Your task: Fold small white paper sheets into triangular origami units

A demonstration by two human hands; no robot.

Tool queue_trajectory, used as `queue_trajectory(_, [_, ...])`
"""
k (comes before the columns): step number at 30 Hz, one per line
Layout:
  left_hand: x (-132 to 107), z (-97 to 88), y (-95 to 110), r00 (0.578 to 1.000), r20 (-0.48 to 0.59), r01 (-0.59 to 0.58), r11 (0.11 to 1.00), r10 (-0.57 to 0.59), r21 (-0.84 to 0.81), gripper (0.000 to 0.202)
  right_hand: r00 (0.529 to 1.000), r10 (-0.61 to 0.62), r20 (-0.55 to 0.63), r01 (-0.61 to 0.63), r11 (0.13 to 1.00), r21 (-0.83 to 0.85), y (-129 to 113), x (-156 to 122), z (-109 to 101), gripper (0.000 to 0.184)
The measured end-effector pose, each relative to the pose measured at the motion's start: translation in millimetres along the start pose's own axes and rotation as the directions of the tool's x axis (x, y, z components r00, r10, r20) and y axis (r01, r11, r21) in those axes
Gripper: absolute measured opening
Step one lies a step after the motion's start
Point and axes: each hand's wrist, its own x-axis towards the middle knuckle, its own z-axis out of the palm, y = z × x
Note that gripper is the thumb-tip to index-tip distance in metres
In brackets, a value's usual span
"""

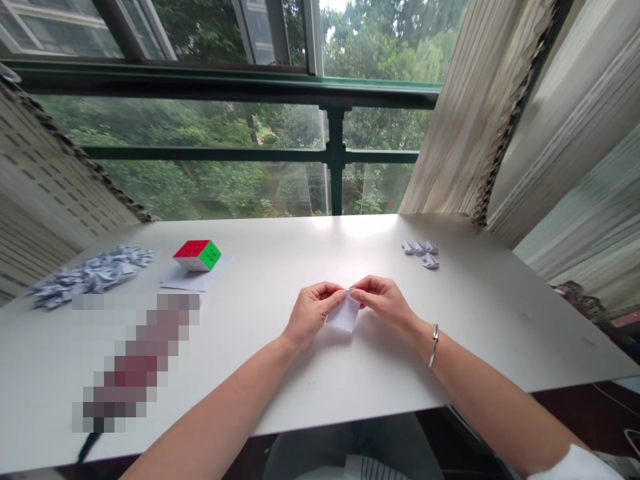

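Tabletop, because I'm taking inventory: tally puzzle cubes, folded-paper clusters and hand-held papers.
Puzzle cube: 1
Left pile and right cluster of folded paper: 2
Held paper, between left hand and right hand: 1
Total: 4

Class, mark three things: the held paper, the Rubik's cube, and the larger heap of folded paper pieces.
Held paper (344, 316), head view: middle of visible face.
Rubik's cube (199, 253), head view: near red-green edge.
Larger heap (100, 272), head view: its middle.
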Motion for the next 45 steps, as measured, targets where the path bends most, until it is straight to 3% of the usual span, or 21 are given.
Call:
queue_trajectory(10, [1.9,2.1,-5.0,1.0,0.008,-0.011,0.998,0.012,-0.063,0.026,0.998,-0.054,-0.024,0.052,0.994,-0.093,3.3,0.3,-1.7,0.026])
queue_trajectory(21, [2.3,1.8,-7.5,0.999,-0.02,-0.025,0.999,0.024,-0.032,0.025,1.0,-0.017,0.006,0.018,0.995,-0.098,-0.9,-0.6,-2.2,0.029])
queue_trajectory(29, [-0.3,3.3,-5.2,0.996,-0.037,-0.084,0.996,0.084,0.003,0.032,0.998,-0.063,-0.021,0.061,0.993,-0.1,1.5,-0.5,-3.7,0.03])
queue_trajectory(45, [2.2,2.8,-3.0,1.0,-0.025,0.007,0.994,-0.01,-0.108,0.028,0.994,-0.097,-0.043,0.09,0.986,-0.14,2.1,-0.8,-4.1,0.029])
